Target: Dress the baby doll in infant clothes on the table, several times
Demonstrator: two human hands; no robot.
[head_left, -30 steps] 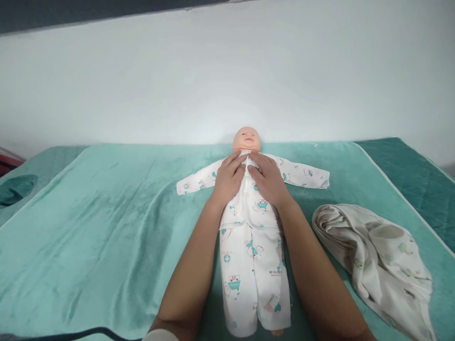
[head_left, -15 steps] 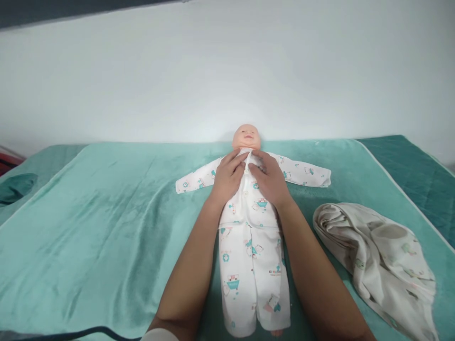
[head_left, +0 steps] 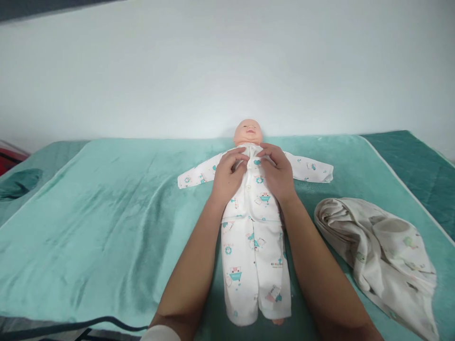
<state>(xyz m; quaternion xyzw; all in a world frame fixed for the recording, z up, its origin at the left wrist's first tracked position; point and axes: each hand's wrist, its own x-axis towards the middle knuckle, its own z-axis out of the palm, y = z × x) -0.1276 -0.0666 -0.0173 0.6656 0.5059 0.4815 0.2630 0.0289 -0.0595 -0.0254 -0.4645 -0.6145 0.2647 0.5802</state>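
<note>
A pale teal blanket (head_left: 106, 213), creased in long soft folds, spreads up to a plain white wall (head_left: 177, 71). At right, a bundled off-white cloth (head_left: 386, 258) with faint green prints lies on the blanket, its folds rolled at the upper end and its tail trailing toward the lower edge. A darker green quilted cover (head_left: 415, 173) shows beyond the blanket's pale border. A black cable (head_left: 110, 320) curves along the lower left; a red object (head_left: 10, 162), partly cropped, sits at far left.
</note>
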